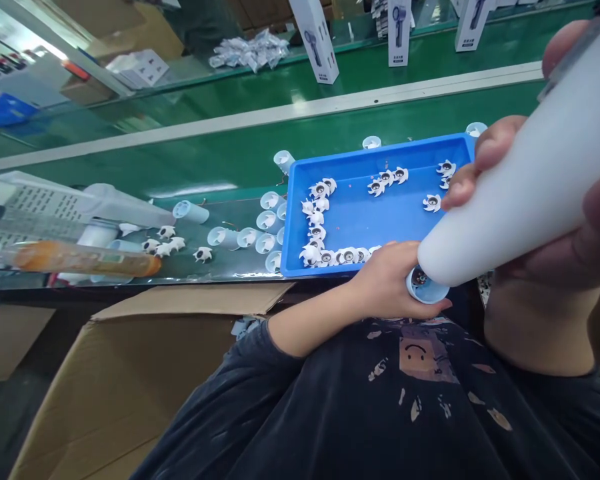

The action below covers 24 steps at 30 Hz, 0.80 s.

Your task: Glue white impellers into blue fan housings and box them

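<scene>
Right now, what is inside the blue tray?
The blue tray holds small white impellers along its left and near walls, a few farther back. The right hand and its white tube cover its right end.

Factory: green conveyor belt, parts tray

Left hand and right hand are bare; the dark short-sleeved T-shirt carries a brown smiley square.

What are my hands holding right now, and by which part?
The left hand grips a small light-blue cup around its side. The right hand wraps the body of a white bottle, its tip at the cup's mouth.
</scene>
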Available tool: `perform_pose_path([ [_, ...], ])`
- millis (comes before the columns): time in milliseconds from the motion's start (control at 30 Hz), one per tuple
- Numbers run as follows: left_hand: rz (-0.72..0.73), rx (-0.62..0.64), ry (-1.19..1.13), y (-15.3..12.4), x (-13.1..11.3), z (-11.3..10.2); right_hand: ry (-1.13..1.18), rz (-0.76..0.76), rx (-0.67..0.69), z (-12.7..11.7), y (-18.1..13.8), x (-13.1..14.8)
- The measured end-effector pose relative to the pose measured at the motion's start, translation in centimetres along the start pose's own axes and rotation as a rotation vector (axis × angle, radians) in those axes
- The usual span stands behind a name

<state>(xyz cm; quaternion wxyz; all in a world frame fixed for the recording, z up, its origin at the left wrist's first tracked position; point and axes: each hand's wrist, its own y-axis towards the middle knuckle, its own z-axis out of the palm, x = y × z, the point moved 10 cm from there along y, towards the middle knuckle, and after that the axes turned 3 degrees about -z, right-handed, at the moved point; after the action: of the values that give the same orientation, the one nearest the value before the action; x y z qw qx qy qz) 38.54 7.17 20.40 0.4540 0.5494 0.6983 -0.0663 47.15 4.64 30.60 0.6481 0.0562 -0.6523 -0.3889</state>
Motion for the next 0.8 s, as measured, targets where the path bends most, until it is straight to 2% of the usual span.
perform_pose_path([
  [133, -0.024, 0.05, 0.024, 0.1, 0.1, 0.5, -0.042, 0.031, -0.067, -0.5, -0.3, -0.1],
  [267, -0.065, 0.084, 0.045, 0.3, 0.5, 0.8, -0.034, 0.011, 0.049, 0.1, -0.5, -0.4],
  [333, -0.083, 0.102, 0.049, 0.3, 0.7, 0.9, -0.065, 0.032, 0.042, -0.1, -0.4, -0.7],
  [567, -0.096, 0.12, 0.066, 0.2, 1.0, 1.0, 0.065, 0.214, 0.008, 0.2, 0.0, -1.5],
  [667, -0.098, 0.133, 0.063, 0.3, 0.8, 1.2, 0.055, 0.152, -0.072, -0.1, 0.1, -1.3],
  [800, -0.146, 0.243, 0.033, 0.3, 1.7, 1.3, 0.073, 0.063, -0.004, -0.4, 0.1, -1.6],
])
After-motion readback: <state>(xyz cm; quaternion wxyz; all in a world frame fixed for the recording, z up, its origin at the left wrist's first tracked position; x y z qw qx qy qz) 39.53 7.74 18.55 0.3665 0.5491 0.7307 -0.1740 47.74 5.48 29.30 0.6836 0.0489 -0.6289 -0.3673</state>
